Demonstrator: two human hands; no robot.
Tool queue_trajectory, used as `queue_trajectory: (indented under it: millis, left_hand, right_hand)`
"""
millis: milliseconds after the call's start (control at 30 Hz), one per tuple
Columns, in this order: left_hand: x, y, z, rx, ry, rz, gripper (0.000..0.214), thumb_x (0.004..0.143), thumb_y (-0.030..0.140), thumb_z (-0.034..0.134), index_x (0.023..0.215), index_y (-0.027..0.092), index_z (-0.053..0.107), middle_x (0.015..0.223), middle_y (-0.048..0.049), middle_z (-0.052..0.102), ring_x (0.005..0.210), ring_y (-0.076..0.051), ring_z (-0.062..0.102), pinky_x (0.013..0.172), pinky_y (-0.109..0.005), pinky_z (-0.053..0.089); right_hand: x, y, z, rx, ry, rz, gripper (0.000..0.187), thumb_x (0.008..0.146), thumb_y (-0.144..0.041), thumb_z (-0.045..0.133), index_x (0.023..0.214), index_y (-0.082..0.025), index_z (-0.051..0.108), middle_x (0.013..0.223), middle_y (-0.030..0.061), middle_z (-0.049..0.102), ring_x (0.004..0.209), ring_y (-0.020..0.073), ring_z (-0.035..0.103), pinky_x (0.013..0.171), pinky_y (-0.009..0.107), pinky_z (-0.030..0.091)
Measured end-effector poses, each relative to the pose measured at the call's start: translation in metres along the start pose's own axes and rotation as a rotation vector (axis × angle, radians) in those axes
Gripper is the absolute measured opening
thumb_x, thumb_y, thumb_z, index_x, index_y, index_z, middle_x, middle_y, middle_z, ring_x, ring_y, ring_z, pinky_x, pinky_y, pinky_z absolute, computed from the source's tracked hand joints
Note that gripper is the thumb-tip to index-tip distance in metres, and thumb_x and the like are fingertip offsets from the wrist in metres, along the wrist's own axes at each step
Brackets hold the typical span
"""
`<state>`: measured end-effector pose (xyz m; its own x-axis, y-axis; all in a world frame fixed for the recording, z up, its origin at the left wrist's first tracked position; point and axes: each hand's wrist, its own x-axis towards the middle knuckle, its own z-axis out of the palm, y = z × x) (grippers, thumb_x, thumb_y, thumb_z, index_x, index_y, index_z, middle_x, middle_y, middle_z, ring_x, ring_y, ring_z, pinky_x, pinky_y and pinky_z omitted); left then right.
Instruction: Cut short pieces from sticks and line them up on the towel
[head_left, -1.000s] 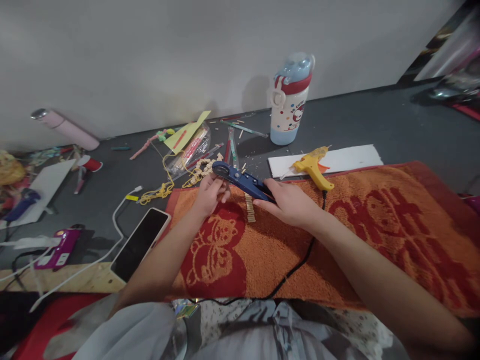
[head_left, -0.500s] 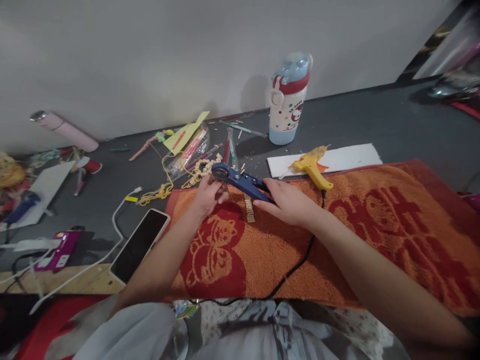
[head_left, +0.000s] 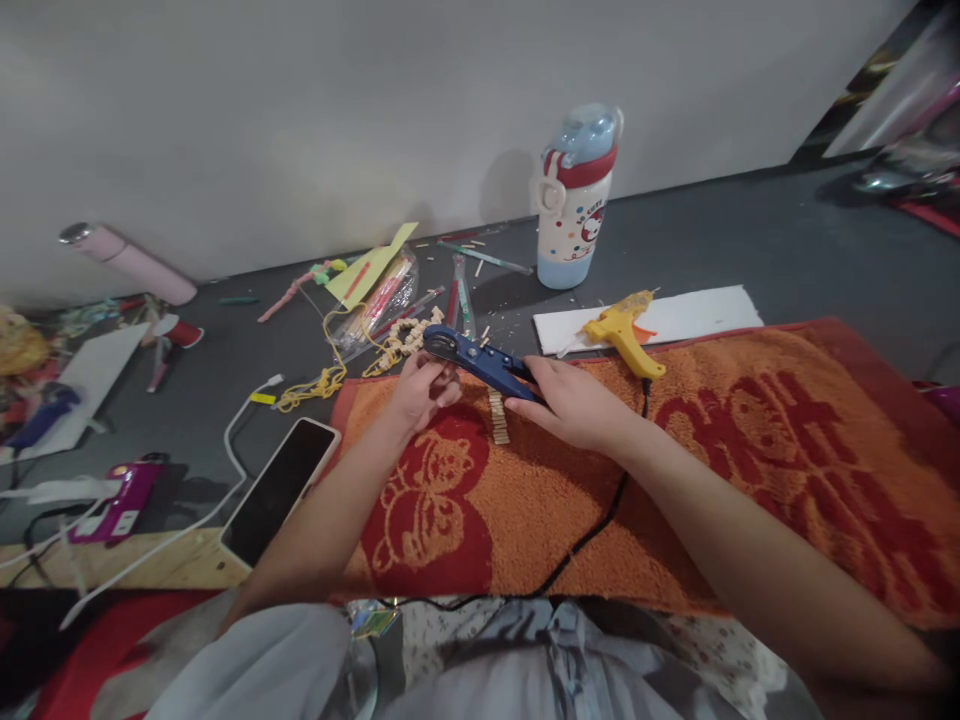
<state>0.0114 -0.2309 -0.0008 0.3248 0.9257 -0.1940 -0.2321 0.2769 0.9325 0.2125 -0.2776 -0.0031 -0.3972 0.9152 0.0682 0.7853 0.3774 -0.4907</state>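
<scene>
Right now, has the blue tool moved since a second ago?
No, not noticeably: against the row of sticks on the towel, the blue tool in the right hand keeps the same place and tilt.

A plain pale-grey wall [head_left: 337, 110] rises behind a dark grey tabletop [head_left: 697, 240] under dim, soft light.

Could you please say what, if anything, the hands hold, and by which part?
The right hand holds a blue plier-like tool by its handles; for the left hand, unclear.
</scene>
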Motion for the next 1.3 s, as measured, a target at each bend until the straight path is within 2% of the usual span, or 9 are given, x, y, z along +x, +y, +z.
queue_trajectory:
  millis: [233,533,1000,1300]
  left_hand:
    - [0.0013,-0.0003,0.0017,0.015,0.033,0.002,0.028,0.060,0.026,0.062,0.053,0.017,0.037,0.039,0.0113,0.026,0.026,-0.001,0.030,0.037,-0.018,0.021]
    - [0.0020,-0.0022,0.0003,0.038,0.078,0.047,0.029,0.062,0.025,0.063,0.055,0.017,0.036,0.045,0.0098,0.032,0.032,0.000,0.029,0.037,-0.018,0.020]
    - [0.0034,-0.0041,-0.0022,0.066,0.071,0.057,0.028,0.066,0.028,0.062,0.055,0.017,0.038,0.043,0.0103,0.030,0.029,-0.001,0.031,0.037,-0.019,0.020]
    - [0.0006,0.0016,-0.0032,0.013,0.025,-0.051,0.027,0.072,0.025,0.058,0.056,0.016,0.038,0.041,0.0111,0.026,0.026,-0.001,0.029,0.036,-0.017,0.023]
  right_hand:
    - [0.0003,-0.0018,0.0005,-0.019,-0.017,0.031,0.037,0.089,-0.048,0.041,0.101,-0.014,0.049,0.101,0.0152,0.063,0.090,0.0275,0.061,0.073,0.033,0.043]
    - [0.0006,-0.0031,-0.0031,0.029,-0.065,0.054,0.036,0.089,-0.048,0.041,0.100,-0.015,0.049,0.099,0.0138,0.064,0.089,0.0254,0.061,0.070,0.029,0.041]
    - [0.0000,-0.0051,-0.0043,-0.082,-0.070,0.063,0.038,0.091,-0.050,0.037,0.096,-0.014,0.047,0.091,0.0137,0.065,0.081,0.0243,0.062,0.064,0.028,0.038]
    - [-0.0013,-0.0090,-0.0082,-0.138,-0.081,0.064,0.037,0.091,-0.049,0.038,0.096,-0.014,0.047,0.092,0.0143,0.065,0.082,0.0258,0.063,0.063,0.028,0.037]
